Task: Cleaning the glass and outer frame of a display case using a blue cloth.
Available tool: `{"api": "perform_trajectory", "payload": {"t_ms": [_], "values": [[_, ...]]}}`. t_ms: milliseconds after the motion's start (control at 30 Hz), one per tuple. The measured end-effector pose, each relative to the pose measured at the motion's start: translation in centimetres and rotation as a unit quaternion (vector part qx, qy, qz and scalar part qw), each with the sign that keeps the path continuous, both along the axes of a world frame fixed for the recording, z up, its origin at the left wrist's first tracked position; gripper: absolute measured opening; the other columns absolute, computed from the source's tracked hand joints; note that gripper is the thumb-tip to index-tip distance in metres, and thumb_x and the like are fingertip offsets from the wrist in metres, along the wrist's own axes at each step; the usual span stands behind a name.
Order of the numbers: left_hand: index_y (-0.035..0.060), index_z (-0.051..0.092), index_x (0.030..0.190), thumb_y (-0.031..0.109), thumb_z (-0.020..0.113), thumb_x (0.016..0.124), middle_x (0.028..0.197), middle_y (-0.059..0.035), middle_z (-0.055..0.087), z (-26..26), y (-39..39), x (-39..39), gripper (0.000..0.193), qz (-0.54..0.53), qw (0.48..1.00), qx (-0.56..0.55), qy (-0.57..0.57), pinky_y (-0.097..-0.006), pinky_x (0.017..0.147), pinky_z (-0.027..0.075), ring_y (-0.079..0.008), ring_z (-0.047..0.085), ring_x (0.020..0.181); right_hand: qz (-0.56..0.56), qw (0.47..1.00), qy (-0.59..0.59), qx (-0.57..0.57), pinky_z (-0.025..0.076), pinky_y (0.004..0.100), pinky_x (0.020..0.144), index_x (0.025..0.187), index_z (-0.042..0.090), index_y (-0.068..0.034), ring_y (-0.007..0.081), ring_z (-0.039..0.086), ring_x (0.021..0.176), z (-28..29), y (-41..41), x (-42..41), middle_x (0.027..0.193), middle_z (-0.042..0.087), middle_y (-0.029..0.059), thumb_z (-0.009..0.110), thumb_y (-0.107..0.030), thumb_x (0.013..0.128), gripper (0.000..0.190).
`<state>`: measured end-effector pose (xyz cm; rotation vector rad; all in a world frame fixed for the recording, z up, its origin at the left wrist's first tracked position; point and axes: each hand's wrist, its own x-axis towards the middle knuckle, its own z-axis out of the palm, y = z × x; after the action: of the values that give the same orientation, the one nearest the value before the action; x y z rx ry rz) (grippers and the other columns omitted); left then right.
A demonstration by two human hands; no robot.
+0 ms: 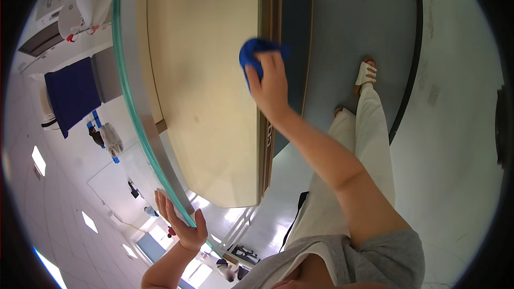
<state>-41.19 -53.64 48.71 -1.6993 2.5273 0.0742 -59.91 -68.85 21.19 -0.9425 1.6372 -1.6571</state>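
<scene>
My right hand (269, 76) is closed on a bunched blue cloth (251, 50). The cloth lies over the brown-edged side of a cream panel (204, 88), part of it beyond the edge; hand and cloth are slightly blurred. Lower left, my left hand (180, 224) straddles the green edge of a glass panel (138, 140), its straight fingers on one side and its thumb on the other. The glass curves along the left of the cream panel in this wide view.
A dark panel (297, 48) adjoins the brown edge. My legs and sandals (366, 73) are on the grey floor (333, 20), near its black border. A dark blue cloth-covered object (74, 90) lies beyond the glass. At the bottom, a person (227, 271) is in the background.
</scene>
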Motion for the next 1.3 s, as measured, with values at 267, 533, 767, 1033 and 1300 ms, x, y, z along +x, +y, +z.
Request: {"api": "perform_trajectory", "payload": {"t_ms": [267,533,767,1033,1300], "values": [[-0.0014,0.019,0.146,0.018,0.056,0.087,0.152,-0.0250,0.022,0.1,-0.2,-0.1,0.072,0.002,1.000,0.000,-0.010,-0.0552,0.114,0.014,-0.0442,0.018,0.142,-0.006,0.984,0.126,0.124,0.053,0.0421,0.072,0.098,0.060,-0.003,0.0328,0.060,0.089,-0.7,-7.4,-5.4,0.094,0.058,0.0147,0.063,-0.026,0.087,0.026],[-0.0005,0.017,0.147,0.022,0.055,0.088,0.153,-0.0242,0.021,0.3,0.1,0.3,0.074,0.003,1.000,0.010,-0.020,-0.0529,0.115,0.011,-0.0422,0.016,0.143,0.060,0.983,0.127,0.122,0.054,0.0416,0.070,0.095,0.062,-0.003,0.0313,0.062,0.086,0.5,-7.2,-6.6,0.092,0.063,0.0127,0.064,-0.028,0.086,0.026],[-0.0003,0.016,0.147,0.023,0.056,0.087,0.152,-0.0247,0.021,0.4,0.0,0.0,0.076,-0.003,1.000,0.007,-0.028,-0.0540,0.115,0.012,-0.0431,0.016,0.142,0.098,0.966,0.184,0.156,0.054,0.0409,0.069,0.089,0.064,-0.002,0.0302,0.063,0.085,1.3,-7.2,-7.0,0.090,0.063,0.0135,0.063,-0.026,0.085,0.025],[-0.0036,0.020,0.145,0.016,0.057,0.083,0.149,-0.0288,0.025,0.5,0.3,0.2,0.075,0.001,1.000,0.002,-0.017,-0.0613,0.111,0.015,-0.0479,0.020,0.140,0.111,0.962,0.197,0.152,0.055,0.0388,0.066,0.086,0.065,-0.001,0.0278,0.063,0.080,2.4,-6.6,-6.6,0.085,0.063,0.0126,0.062,-0.026,0.086,0.025],[0.0005,0.016,0.147,0.024,0.057,0.087,0.152,-0.0239,0.020,0.4,0.0,0.0,0.076,-0.006,0.999,0.008,-0.034,-0.0537,0.115,0.013,-0.0424,0.016,0.143,0.164,0.946,0.200,0.195,0.055,0.0406,0.068,0.088,0.066,0.000,0.0291,0.065,0.084,2.8,-6.5,-7.1,0.089,0.065,0.0144,0.061,-0.026,0.086,0.026]]}}
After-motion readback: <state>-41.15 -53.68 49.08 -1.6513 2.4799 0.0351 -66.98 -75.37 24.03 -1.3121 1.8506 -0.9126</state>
